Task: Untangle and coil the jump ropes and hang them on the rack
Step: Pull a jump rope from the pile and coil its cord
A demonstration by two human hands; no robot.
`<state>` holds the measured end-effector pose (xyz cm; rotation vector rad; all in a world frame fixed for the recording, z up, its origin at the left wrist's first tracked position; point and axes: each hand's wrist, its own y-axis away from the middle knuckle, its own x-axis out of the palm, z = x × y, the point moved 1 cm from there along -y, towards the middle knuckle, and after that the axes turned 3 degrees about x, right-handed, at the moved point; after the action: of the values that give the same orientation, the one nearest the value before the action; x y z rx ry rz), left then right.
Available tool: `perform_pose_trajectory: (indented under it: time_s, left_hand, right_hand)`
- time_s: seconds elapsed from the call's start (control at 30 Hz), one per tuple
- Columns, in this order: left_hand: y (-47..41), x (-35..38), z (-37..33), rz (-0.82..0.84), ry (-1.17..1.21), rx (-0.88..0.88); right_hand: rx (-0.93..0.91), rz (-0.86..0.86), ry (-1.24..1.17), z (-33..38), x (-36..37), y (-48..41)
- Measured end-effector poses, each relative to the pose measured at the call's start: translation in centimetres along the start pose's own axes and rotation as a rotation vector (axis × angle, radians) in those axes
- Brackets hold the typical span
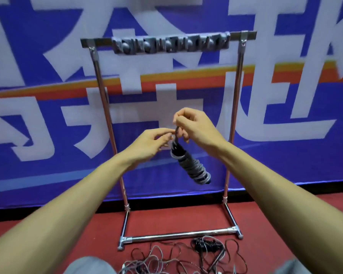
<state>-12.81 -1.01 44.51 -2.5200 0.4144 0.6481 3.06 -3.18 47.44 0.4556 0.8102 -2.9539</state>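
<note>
Coil of grey jump rope (192, 167) hangs in mid-air in the head view, in front of the rack (234, 95) and between its two posts. It sits well below the hook strip (170, 43) on the top bar. The bundle is wound tightly round itself and tilts, with its lower end out to the right. A short loop stands free at its top.

The right grip (194, 123) is closed on that loop, fingers curled and pinching it from above, so it carries the bundle. The left grip (149, 141) reaches in from the side, with fingertips at the strand just under the right one. I cannot tell whether they pinch it or only touch it.

The bundle looks light and limp, a thin smooth cord. It will probably swing freely from the pinch, and its wraps may slip loose if squeezed in the middle. The top loop seems the best place to hold it, and the part to slip over a hook.

On the red floor (87, 224), just before the rack's base, lies a loose tangle of ropes (166, 258). A small black coiled bundle (208, 245) lies among them.
</note>
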Motion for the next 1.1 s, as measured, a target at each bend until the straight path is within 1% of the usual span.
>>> perform_pose_trajectory:
  time_s: [0.1, 0.2, 0.27, 0.4, 0.57, 0.67, 0.8, 0.97, 1.1]
  left_hand:
    - [-1.1, -2.0, -2.0, -0.098, -0.011, 0.082]
    - [-2.1, -3.4, -3.5, -0.184, 0.055, 0.129]
    - [-3.0, -4.8, -4.8, -0.246, 0.081, 0.139]
    - [-4.9, -7.9, -6.4, -0.34, 0.09, 0.131]
    - [-7.3, -11.1, -6.5, -0.488, 0.157, 0.125]
    - [-9.1, -13.1, -6.1, -0.574, 0.171, 0.142]
    - [-11.7, -14.9, -5.1, -0.682, 0.169, 0.116]
    - [-14.7, -17.6, -3.8, -0.725, 0.089, 0.131]
    - [-17.3, -20.1, -2.4, -0.804, 0.088, 0.129]
  right_hand:
    - [-0.101, -0.037, 0.124, 2.7, -0.6, -2.0]
    - [-0.175, -0.005, 0.228, 4.2, -1.3, -3.6]
    - [-0.226, 0.002, 0.221, 5.4, -1.5, -5.0]
    - [-0.248, -0.041, 0.105, 7.6, -0.4, -8.5]
    - [-0.195, -0.142, -0.253, 8.8, 2.1, -12.9]
    - [-0.207, -0.139, -0.358, 9.1, 3.4, -16.0]
    - [-0.222, -0.124, -0.256, 8.9, 4.4, -19.3]
    - [-0.194, -0.145, -0.167, 8.4, 5.6, -24.0]
    - [-0.215, -0.243, -0.099, 8.3, 7.3, -28.2]
